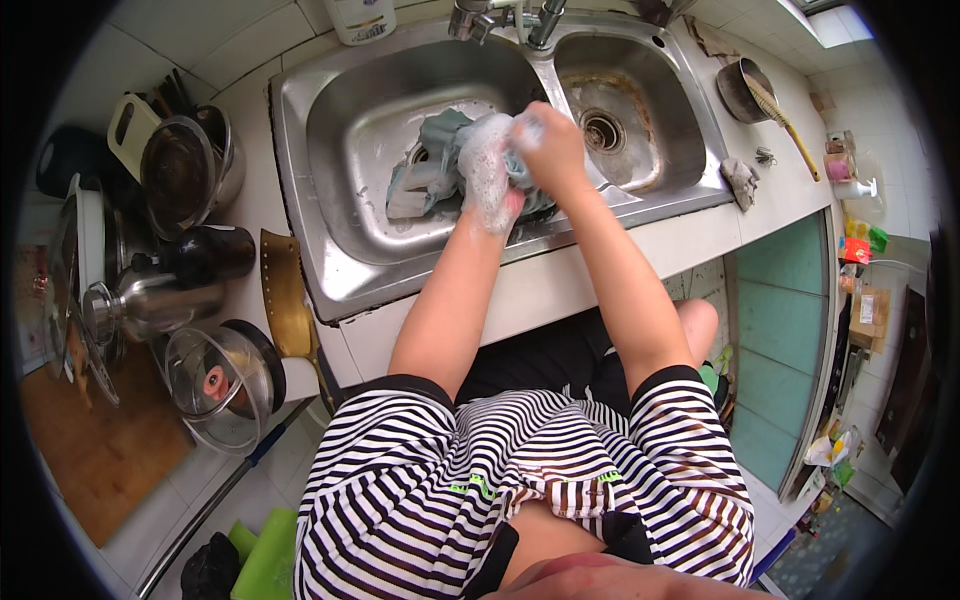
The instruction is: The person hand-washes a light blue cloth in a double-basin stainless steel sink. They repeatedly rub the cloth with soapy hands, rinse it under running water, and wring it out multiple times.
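Over the larger basin of a stainless steel double sink, both hands work on a wet pale blue-green cloth. Thick white suds cover my left hand, so its fingers are mostly hidden; the cloth is bunched against it. My right hand is closed in a fist on a part of the cloth, with foam along its fingers. The rest of the cloth hangs to the left, down onto the basin floor, and partly covers the drain there.
A chrome faucet stands behind the basins, near a white bottle. Left of the sink are a brass-coloured cleaver-shaped blade, a steel bottle and a clear lidded bowl. To the right lie a small pot, a yellow-handled brush and a grey rag.
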Tool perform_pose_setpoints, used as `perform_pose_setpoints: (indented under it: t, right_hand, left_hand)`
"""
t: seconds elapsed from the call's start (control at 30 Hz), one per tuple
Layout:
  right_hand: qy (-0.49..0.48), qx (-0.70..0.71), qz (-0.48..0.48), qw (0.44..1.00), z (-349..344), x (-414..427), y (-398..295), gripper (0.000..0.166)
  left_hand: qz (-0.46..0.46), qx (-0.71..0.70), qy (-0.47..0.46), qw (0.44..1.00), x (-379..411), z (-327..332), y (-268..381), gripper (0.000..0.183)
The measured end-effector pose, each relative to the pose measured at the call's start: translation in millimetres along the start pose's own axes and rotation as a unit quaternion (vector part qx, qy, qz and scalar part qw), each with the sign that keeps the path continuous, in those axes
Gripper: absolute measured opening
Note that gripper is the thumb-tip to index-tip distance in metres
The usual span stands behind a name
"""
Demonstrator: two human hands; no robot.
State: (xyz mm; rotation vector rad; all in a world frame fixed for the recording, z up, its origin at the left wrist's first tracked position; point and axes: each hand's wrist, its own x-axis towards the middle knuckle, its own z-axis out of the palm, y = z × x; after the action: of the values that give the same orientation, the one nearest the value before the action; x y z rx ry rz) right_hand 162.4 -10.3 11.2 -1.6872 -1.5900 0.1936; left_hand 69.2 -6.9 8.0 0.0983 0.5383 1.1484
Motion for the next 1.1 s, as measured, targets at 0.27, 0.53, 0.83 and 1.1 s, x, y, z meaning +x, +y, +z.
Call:
perform_pose_setpoints:
  t: [0.27, 0.53, 0.83, 1.1]
  right_hand:
    - [-0.195, -0.002, -0.153, 0.969, -38.6, -3.6, -26.2, 0.078]
    - [-0.043, -0.099, -0.257, 0.960, -38.7, -42.4, -31.2, 0.028]
    - [0.040, -0.098, -0.077, 0.991, -8.9, 2.8, -26.2, 0.021]
    - [-0.029, 0.013, -0.205, 0.978, -7.4, -39.6, -68.1, 0.017]
  left_hand:
    - [0.103, 0.051, -0.148, 0.982, 20.9, -27.0, 0.5, 0.023]
    - [-0.027, 0.020, -0.073, 0.997, 24.0, -33.9, 13.4, 0.019]
    - [-0.108, -0.026, -0.010, 0.994, -0.4, 5.1, -4.4, 0.008]
    - [-0.026, -0.178, -0.382, 0.906, 45.2, -65.7, -18.8, 0.012]
